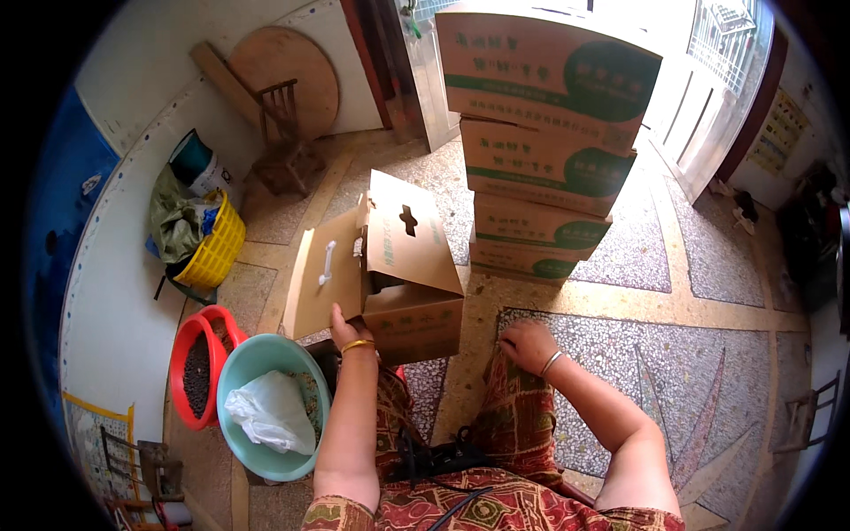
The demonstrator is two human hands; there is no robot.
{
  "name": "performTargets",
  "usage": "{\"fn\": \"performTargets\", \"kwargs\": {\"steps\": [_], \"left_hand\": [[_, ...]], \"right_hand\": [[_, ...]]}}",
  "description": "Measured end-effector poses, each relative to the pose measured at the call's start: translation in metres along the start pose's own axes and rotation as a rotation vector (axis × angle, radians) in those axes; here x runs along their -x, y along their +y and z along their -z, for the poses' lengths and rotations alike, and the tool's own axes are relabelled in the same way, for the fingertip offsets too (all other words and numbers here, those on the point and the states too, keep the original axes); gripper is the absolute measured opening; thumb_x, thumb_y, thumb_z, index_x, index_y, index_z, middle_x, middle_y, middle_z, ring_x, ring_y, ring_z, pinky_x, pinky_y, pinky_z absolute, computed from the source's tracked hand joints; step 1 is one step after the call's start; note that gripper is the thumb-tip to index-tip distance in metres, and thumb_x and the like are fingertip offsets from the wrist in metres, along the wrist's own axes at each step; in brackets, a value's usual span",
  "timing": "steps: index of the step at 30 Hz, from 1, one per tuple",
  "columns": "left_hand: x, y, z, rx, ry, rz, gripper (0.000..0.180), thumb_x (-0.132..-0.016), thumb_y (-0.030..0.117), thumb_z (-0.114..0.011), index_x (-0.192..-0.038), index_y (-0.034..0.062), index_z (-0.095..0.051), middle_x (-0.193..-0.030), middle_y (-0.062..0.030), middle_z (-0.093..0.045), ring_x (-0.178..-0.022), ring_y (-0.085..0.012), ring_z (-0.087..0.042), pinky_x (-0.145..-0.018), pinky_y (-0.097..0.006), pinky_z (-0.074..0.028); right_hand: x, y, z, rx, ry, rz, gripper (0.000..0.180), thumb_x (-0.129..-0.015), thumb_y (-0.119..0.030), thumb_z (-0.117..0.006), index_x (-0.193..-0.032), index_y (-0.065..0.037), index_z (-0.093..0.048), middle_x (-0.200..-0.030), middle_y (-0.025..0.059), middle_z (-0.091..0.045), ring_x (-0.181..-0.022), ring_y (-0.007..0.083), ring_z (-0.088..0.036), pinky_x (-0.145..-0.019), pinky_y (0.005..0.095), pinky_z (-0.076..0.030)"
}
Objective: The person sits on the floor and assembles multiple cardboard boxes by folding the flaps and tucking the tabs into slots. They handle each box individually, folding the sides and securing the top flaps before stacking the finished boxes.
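In front of me stands a brown cardboard carton [416, 327] with its top flaps raised. The upright flap has a dark cut-out slot, and a white plastic handle [327, 263] is fixed to the flap on the left. My left hand [348, 328], a gold bangle at its wrist, grips the lower edge of that left flap, thumb on the near face and fingers mostly hidden. My right hand [529, 346] rests on my right knee, its fingers curled and nothing visible in them. A silver bracelet circles that wrist.
Several printed cartons [540, 150] are stacked beyond the open one. Left of me are a pale green basin [232, 442] with a white bag, a red basin [184, 350] of dark small pieces, and a yellow basket [221, 245]. A small wooden chair [285, 168] stands by the wall.
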State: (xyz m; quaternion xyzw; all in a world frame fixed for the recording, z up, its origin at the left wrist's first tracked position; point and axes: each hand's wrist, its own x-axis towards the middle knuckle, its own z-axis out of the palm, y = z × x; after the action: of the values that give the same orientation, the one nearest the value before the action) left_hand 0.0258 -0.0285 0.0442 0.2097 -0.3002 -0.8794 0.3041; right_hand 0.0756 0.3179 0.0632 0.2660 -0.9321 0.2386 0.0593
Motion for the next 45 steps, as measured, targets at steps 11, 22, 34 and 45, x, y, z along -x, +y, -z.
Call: {"fn": "performTargets", "kwargs": {"steps": [11, 22, 34, 45], "left_hand": [[-0.002, -0.13, 0.111, -0.109, 0.265, 0.322, 0.044, -0.085, 0.029, -0.055, -0.118, 0.0017, -0.046, -0.114, -0.0098, -0.053, -0.103, -0.0265, -0.05, -0.089, -0.041, -0.041], [0.007, -0.123, 0.156, -0.616, 0.498, 0.585, 0.045, -0.085, 0.036, -0.055, -0.12, 0.0104, -0.044, -0.115, -0.0093, -0.05, -0.1, -0.0293, -0.05, -0.085, -0.045, -0.043], [0.002, -0.097, 0.181, -1.168, 0.223, 0.466, 0.036, -0.081, 0.033, -0.059, -0.096, 0.0001, -0.056, -0.088, -0.0093, -0.056, -0.077, -0.0213, -0.054, -0.064, -0.035, -0.048], [0.044, -0.068, 0.078, -1.057, -0.215, -0.012, 0.04, -0.085, 0.016, -0.056, -0.118, -0.0032, -0.045, -0.112, -0.0135, -0.054, -0.1, -0.0204, -0.052, -0.086, -0.031, -0.041]], "right_hand": [[-0.012, 0.01, 0.0, 0.003, -0.089, -0.117, 0.013, -0.077, -0.021, -0.053, -0.077, -0.01, -0.061, -0.079, 0.009, -0.06, -0.081, 0.0285, -0.055, -0.073, 0.0407, -0.042], [-0.023, 0.017, -0.007, 0.045, -0.388, -0.212, 0.02, -0.076, -0.027, -0.054, -0.081, -0.009, -0.062, -0.082, 0.013, -0.061, -0.081, 0.0316, -0.056, -0.071, 0.0429, -0.046], [-0.112, -0.027, -0.145, -0.377, -0.073, -0.17, 0.061, -0.07, -0.038, -0.065, -0.115, -0.001, -0.048, -0.11, 0.0195, -0.051, -0.104, 0.0326, -0.047, -0.091, 0.0388, -0.037], [-0.098, -0.037, -0.177, -0.066, -0.204, -0.152, 0.083, -0.062, -0.049, -0.069, -0.128, -0.01, -0.038, -0.132, 0.0169, -0.033, -0.122, 0.0322, -0.032, -0.099, 0.0487, -0.027]]}}
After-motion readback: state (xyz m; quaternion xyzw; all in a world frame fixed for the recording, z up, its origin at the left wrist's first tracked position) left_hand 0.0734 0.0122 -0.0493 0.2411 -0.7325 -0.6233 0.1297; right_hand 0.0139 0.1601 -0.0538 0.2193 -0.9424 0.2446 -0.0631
